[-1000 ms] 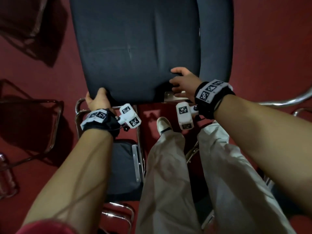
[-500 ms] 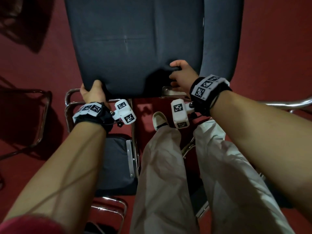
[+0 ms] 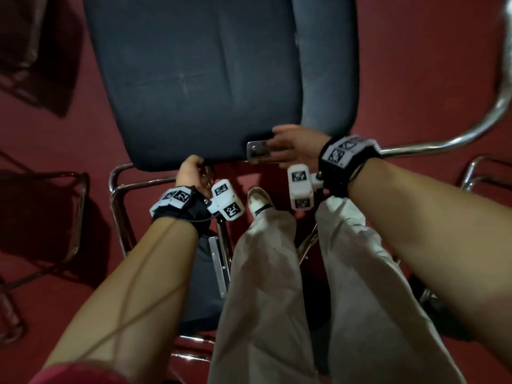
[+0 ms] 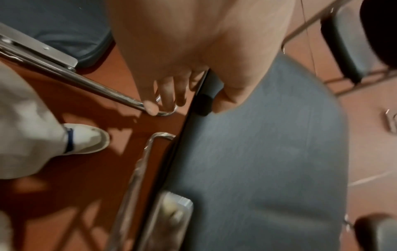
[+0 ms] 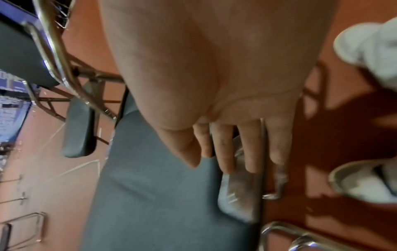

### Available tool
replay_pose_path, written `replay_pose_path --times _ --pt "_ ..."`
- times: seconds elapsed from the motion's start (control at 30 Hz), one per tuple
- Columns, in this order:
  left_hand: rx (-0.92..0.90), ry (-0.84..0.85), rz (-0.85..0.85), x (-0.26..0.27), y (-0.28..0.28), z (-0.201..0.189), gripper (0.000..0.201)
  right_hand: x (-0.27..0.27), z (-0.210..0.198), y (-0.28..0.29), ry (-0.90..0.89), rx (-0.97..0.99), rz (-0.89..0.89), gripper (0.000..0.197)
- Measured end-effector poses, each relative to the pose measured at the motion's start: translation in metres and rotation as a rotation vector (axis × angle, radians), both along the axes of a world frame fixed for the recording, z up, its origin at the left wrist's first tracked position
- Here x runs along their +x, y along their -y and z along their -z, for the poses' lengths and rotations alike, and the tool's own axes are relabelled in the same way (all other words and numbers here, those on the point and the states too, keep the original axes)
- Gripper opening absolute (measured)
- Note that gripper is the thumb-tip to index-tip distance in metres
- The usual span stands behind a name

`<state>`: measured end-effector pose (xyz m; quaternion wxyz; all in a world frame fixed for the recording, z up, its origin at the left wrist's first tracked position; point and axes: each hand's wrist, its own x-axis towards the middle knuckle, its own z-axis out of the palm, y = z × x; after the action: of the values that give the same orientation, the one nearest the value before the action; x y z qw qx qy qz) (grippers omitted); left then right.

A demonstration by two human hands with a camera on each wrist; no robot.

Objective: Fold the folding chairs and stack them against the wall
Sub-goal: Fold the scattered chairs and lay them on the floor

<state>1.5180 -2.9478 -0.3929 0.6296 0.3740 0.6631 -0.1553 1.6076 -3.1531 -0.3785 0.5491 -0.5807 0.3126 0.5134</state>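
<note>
A folding chair's dark grey padded seat (image 3: pixel 199 79) fills the upper middle of the head view, tilted up over its chrome frame (image 3: pixel 116 206). My left hand (image 3: pixel 191 173) grips the seat's near edge; in the left wrist view the thumb lies on the cushion (image 4: pixel 257 152) and the fingers (image 4: pixel 169 95) reach under it to a chrome tube. My right hand (image 3: pixel 293 145) holds the same edge further right. In the right wrist view its thumb sits on the cushion (image 5: pixel 161 186) and its fingers (image 5: pixel 225 149) lie along a metal bracket (image 5: pixel 236 195) underneath.
A grey back pad (image 3: pixel 327 65) stands right of the seat. Another grey seat (image 3: pixel 205 286) lies under my left forearm. A chrome tube (image 3: pixel 443 142) runs off to the right, and a dark chair (image 3: pixel 41 212) stands at the left. My shoe (image 3: pixel 259 200) is on the red floor.
My left hand has slid right along the seat's near edge. The seat's underside bracket has come into view at my right hand, whose fingers now lie along it.
</note>
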Motion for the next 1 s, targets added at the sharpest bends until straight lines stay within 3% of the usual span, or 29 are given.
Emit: replay_pose_path --times 0.07,0.2,0.27,0.37,0.4,0.47,0.53,0.6,0.67,0.77,0.83,0.9,0.93,1.0 --pt "-0.044 0.006 0.074 0.002 0.017 -0.003 0.031 -0.021 0.0 0.025 -0.036 -0.041 -0.031 0.015" --pt "-0.089 -0.037 0.231 0.007 0.05 -0.009 0.025 -0.058 -0.005 0.074 -0.111 -0.084 -0.007 0.006" --pt "-0.088 -0.045 0.275 0.012 0.062 -0.011 0.023 -0.064 -0.009 0.096 -0.14 -0.092 0.107 0.009" --pt "-0.072 -0.077 0.338 0.024 0.076 -0.011 0.013 -0.062 -0.016 0.137 -0.109 -0.059 0.337 0.029" --pt "-0.085 -0.082 0.366 0.027 0.078 -0.014 0.003 -0.06 -0.019 0.148 -0.082 -0.037 0.39 0.03" --pt "-0.119 -0.076 0.413 0.035 0.087 -0.015 0.015 -0.053 -0.028 0.167 -0.042 0.003 0.482 0.02" --pt "-0.156 -0.048 0.349 0.04 0.095 -0.015 0.015 -0.047 -0.034 0.18 0.008 0.037 0.59 0.019" --pt "-0.099 -0.069 0.355 0.04 0.096 -0.006 0.018 -0.04 -0.034 0.185 0.099 0.015 0.74 0.036" --pt "-0.041 -0.053 0.348 0.035 0.078 0.027 0.028 -0.033 -0.034 0.183 0.148 -0.01 0.881 0.043" --pt "-0.01 -0.068 0.3 0.03 0.054 0.068 0.038 -0.023 -0.037 0.177 0.116 0.052 1.08 0.018" --pt "-0.033 -0.044 0.217 0.023 0.034 0.098 0.044 -0.015 -0.041 0.178 0.106 0.057 1.203 0.012" --pt "-0.02 -0.083 0.136 0.023 0.03 0.092 0.066 -0.007 -0.044 0.178 0.134 -0.007 1.271 0.012" --pt "0.0 -0.103 0.113 0.025 0.035 0.081 0.062 -0.005 -0.047 0.177 0.153 -0.058 1.275 0.009" --pt "-0.038 -0.066 0.037 0.036 0.064 0.033 0.035 -0.001 -0.051 0.172 0.189 -0.138 1.267 0.003"
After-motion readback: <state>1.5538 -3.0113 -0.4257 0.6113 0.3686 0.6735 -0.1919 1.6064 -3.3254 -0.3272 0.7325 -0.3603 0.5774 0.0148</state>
